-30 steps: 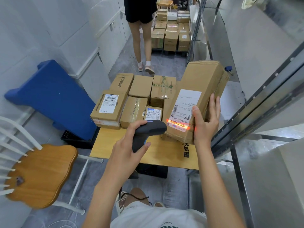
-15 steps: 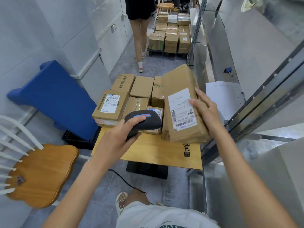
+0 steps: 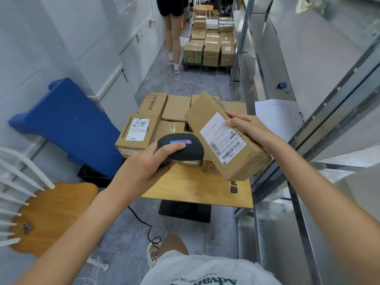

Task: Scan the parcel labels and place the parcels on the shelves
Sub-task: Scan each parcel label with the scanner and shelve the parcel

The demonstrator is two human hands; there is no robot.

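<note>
My right hand (image 3: 247, 125) grips a long cardboard parcel (image 3: 207, 120) from its right side, held tilted above the small wooden table (image 3: 195, 188). Its white shipping label (image 3: 223, 138) faces up toward me. My left hand (image 3: 144, 167) holds a black handheld barcode scanner (image 3: 181, 149) with a blue and red light strip, just left of the parcel. Several more cardboard parcels (image 3: 135, 132) lie packed together on the table behind the scanner.
Metal shelving (image 3: 333, 112) runs along the right, with a paper sheet (image 3: 275, 118) and a blue clip on one shelf. A blue plastic object (image 3: 67, 124) and a wooden chair (image 3: 51, 212) stand at the left. A person (image 3: 172, 38) stands by stacked boxes (image 3: 209, 46) down the aisle.
The red scan line on the label is gone. My right hand lifted and turned the parcel so its label faces up, and my left hand raised the scanner away from it.
</note>
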